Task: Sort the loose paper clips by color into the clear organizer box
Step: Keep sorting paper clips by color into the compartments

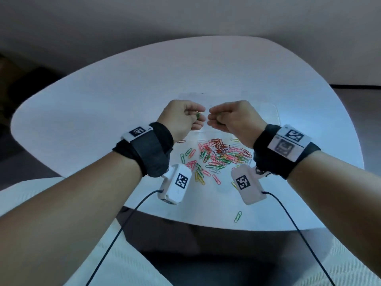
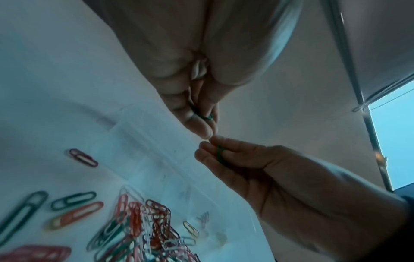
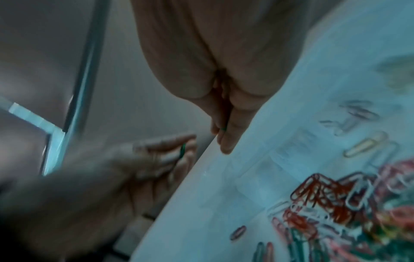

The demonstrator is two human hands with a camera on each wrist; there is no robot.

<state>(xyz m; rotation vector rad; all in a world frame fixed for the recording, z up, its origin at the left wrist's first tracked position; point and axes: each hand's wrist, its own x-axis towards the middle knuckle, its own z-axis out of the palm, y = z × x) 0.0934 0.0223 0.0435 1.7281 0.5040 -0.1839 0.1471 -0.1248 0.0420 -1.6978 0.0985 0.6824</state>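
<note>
1. The left hand [image 1: 183, 117] is pinching a small green wire paper clip [image 1: 198, 116]; the right hand [image 1: 231, 118] is pinching another green clip [image 2: 219, 153], grips nearly meeting.
2. Both are hovering over the clear plastic organizer box [image 1: 270, 112], seemingly directly below, beyond the heap of mixed coloured clips [image 1: 222, 153] on the white counter [image 1: 103, 104].
</note>
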